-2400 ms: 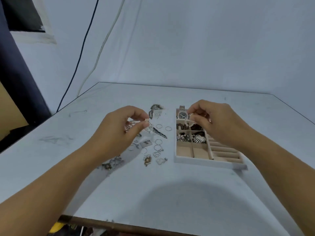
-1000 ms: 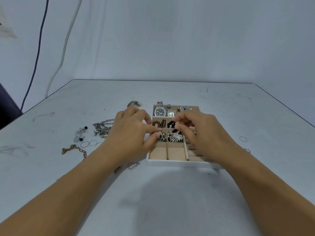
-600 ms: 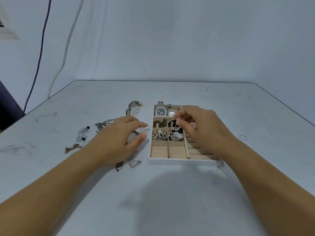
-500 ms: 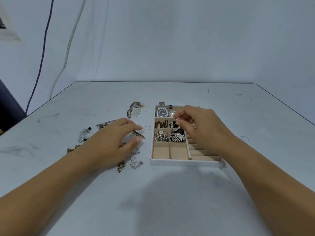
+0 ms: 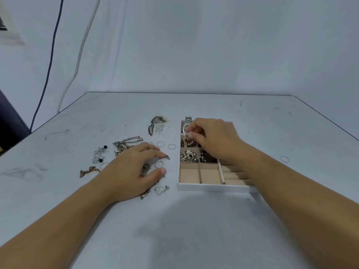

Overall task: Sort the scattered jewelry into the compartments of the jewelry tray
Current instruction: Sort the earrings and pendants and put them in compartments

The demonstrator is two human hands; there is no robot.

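Note:
The jewelry tray (image 5: 211, 186) lies right of centre, white-rimmed with beige compartments. A watch (image 5: 187, 125) sits in its far left cell; pearl beads (image 5: 188, 156) and dark pieces fill the middle cells. My right hand (image 5: 215, 139) hovers over the far cells and pinches a small silvery piece (image 5: 190, 133) between thumb and fingertips. My left hand (image 5: 134, 171) rests flat on the table over the scattered jewelry, fingers spread around a thin ring (image 5: 159, 164). Silver chains (image 5: 127, 143), a gold chain (image 5: 88, 171) and more rings (image 5: 172, 146) lie around it.
A lone ring (image 5: 284, 159) lies far right of the tray. Dark earrings (image 5: 155, 124) sit beyond the left hand, a heart charm (image 5: 160, 189) near its thumb. The table's (image 5: 174, 230) left edge runs diagonally; cables hang on the wall behind.
My left hand drew back from the tray and settled on the loose pieces to its left. My right hand shifted from the middle cells toward the far cells, still pinching the small piece.

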